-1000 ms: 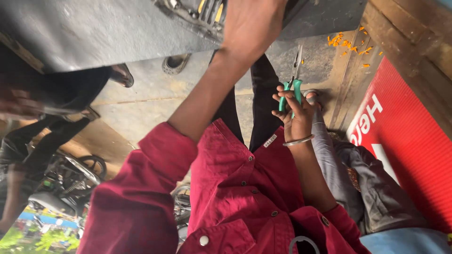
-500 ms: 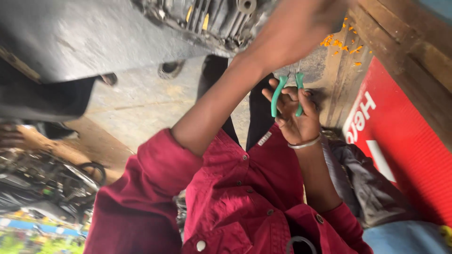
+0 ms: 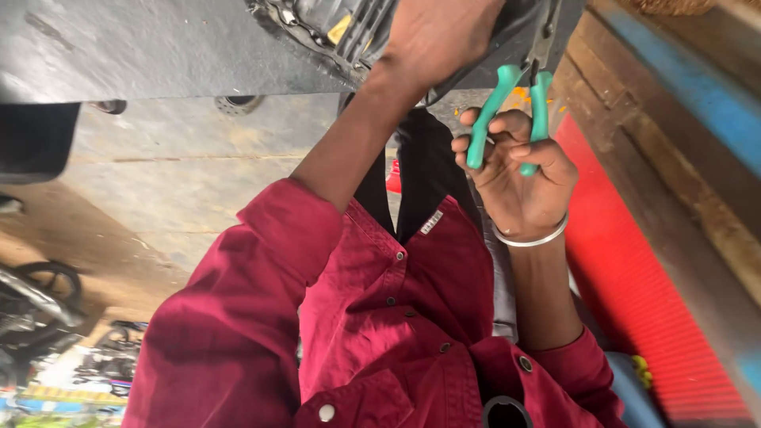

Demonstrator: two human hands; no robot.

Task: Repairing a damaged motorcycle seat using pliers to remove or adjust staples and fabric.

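A left hand (image 3: 444, 36), fingers hidden so their state cannot be told, presses on a dark metal machine part (image 3: 333, 28). Right of it, the right hand (image 3: 515, 170), fingers curled around green rubber-handled pliers (image 3: 515, 111), wears a thin silver bangle (image 3: 533, 238).

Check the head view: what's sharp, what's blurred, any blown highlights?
Head view: right hand on the green-handled pliers and the maroon shirt read sharp; left hand is slightly soft; the lower-left background smears out of focus; the concrete floor looks pale and washed out; the dark metal part overhead sits in shadow.
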